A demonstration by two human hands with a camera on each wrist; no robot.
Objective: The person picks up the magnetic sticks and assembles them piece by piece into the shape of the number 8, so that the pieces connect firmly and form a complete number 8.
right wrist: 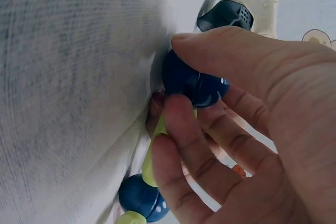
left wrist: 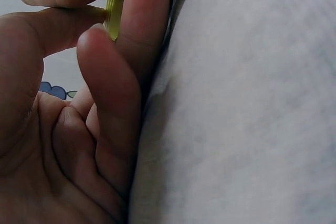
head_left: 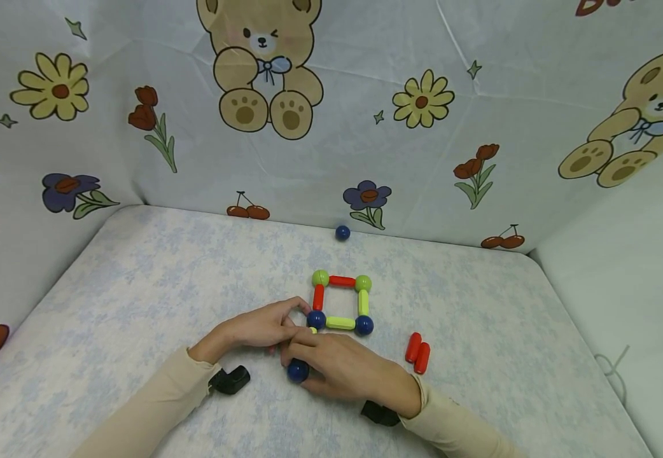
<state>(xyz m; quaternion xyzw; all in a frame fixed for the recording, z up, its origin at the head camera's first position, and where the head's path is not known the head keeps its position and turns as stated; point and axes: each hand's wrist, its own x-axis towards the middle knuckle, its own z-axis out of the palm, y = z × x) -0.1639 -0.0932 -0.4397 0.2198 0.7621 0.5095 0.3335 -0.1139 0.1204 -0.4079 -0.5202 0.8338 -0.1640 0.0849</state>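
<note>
A square of magnetic sticks and balls lies on the table: two red sticks point(head_left: 341, 281), two yellow-green sticks point(head_left: 340, 323), two green balls point(head_left: 362, 283) and two blue corner balls point(head_left: 364, 325). Another yellow-green stick point(right wrist: 151, 163) runs from the near-left corner ball point(right wrist: 137, 196) toward a further blue ball point(right wrist: 184, 77). My right hand point(head_left: 345, 366) grips that further ball between thumb and fingers. With its fingertips, my left hand point(head_left: 263, 326) pinches the same stick, its index finger right at the corner ball. Fingers mostly cover this stick in the head view.
Two loose red sticks point(head_left: 417, 353) lie side by side to the right of my right hand. A single blue ball point(head_left: 342, 233) sits at the table's back edge, by the printed cloth wall point(head_left: 331, 165). Black wrist devices point(head_left: 231, 380) sit under both wrists.
</note>
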